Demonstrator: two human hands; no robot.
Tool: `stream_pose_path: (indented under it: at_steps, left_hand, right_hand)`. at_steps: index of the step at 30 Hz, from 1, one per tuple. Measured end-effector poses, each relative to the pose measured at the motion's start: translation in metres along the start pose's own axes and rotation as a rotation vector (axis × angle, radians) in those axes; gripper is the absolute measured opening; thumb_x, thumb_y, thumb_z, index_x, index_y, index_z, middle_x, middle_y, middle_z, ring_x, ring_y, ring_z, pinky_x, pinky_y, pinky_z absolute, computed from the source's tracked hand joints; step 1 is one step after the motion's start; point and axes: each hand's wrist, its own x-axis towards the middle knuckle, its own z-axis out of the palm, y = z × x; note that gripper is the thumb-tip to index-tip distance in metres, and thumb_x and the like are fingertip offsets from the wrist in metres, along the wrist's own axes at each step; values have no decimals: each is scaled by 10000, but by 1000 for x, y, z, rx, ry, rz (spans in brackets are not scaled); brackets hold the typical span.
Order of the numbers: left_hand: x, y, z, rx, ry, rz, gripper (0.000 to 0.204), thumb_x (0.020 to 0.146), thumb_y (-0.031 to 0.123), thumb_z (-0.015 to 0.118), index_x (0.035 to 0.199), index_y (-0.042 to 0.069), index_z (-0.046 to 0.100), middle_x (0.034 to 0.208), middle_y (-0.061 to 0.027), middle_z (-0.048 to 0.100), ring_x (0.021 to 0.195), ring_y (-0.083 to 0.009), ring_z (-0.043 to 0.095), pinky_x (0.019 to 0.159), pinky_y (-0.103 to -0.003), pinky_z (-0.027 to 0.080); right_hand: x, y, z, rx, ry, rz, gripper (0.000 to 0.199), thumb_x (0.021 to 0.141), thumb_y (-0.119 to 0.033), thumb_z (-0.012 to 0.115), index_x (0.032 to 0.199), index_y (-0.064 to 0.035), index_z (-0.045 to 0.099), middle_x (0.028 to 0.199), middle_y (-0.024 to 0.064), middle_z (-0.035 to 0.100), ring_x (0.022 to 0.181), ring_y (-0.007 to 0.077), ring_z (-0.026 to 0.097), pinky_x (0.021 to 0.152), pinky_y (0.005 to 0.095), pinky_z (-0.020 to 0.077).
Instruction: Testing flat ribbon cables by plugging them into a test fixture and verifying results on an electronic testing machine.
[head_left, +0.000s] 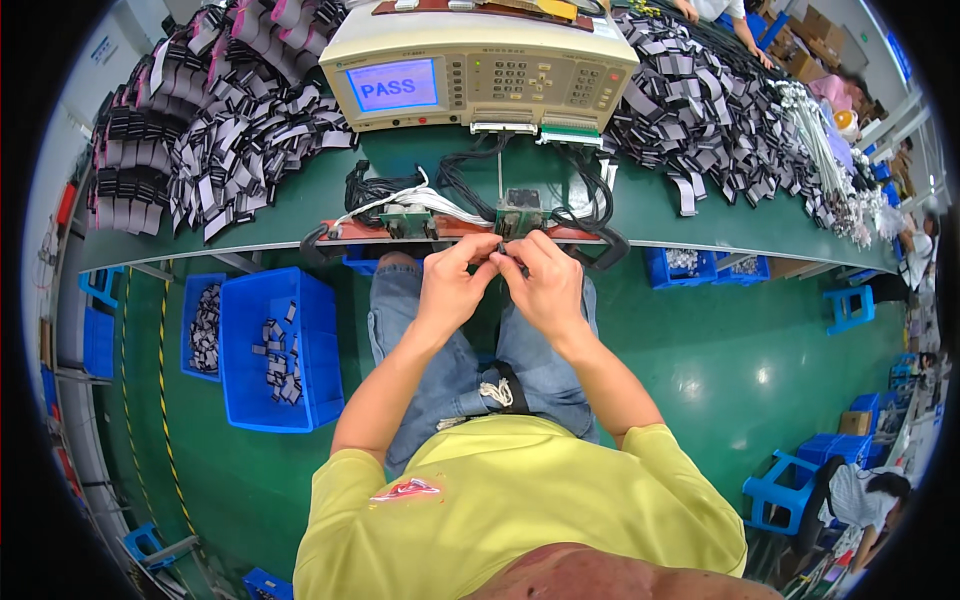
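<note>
My left hand (455, 285) and my right hand (545, 285) meet fingertip to fingertip just off the bench's front edge. Both are closed in a pinch around a small dark piece (501, 247), mostly covered by the fingers. Right beyond them stands a green circuit board with a dark socket block (520, 205), and a second green board (408, 222) sits to its left. Both are mounted along an orange-red strip (355, 231) with black handles at its ends. Black and white wires (455, 205) run from the boards toward a beige tester (480, 80) with a lit screen.
Piles of short grey ribbon cables with black connectors (250, 150) (700, 120) cover the bench (640, 225) on both sides. White cable bundles (815, 150) lie far right. Blue bins (280, 350) with cables stand at floor left. Blue stools (780, 490) and other people (860, 500) are at right.
</note>
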Motion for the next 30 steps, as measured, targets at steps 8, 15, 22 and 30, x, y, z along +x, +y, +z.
stream_pose_path:
  at_steps: [8,15,22,30]
  left_hand:
    - [15,-4,3,-9,71,-108,256,869,-6,785,1106,-29,693,947,-130,767,793,-187,761,716,-294,608]
    - [16,-5,4,20,67,-101,222,873,5,785,1077,-29,704,938,-118,761,762,-179,747,691,-295,598]
    - [18,-5,11,139,140,-84,172,860,13,768,1026,10,721,895,-125,745,732,-234,737,668,-331,577]
    - [20,3,9,92,128,-163,181,865,39,766,1032,1,707,932,-149,756,790,-261,761,702,-354,597]
  right_hand:
    - [9,-6,14,-89,142,128,142,869,-149,807,857,-45,710,787,88,655,630,314,648,555,405,494]
    - [11,-2,16,-111,141,136,153,869,-157,809,857,-51,699,787,77,662,640,314,656,560,406,500]
    - [13,-3,24,-161,164,199,237,905,-222,779,890,-81,589,810,79,668,625,357,657,530,451,499]
    - [13,-5,25,-183,186,209,268,875,-221,806,840,-84,578,755,87,657,627,373,654,544,475,489]
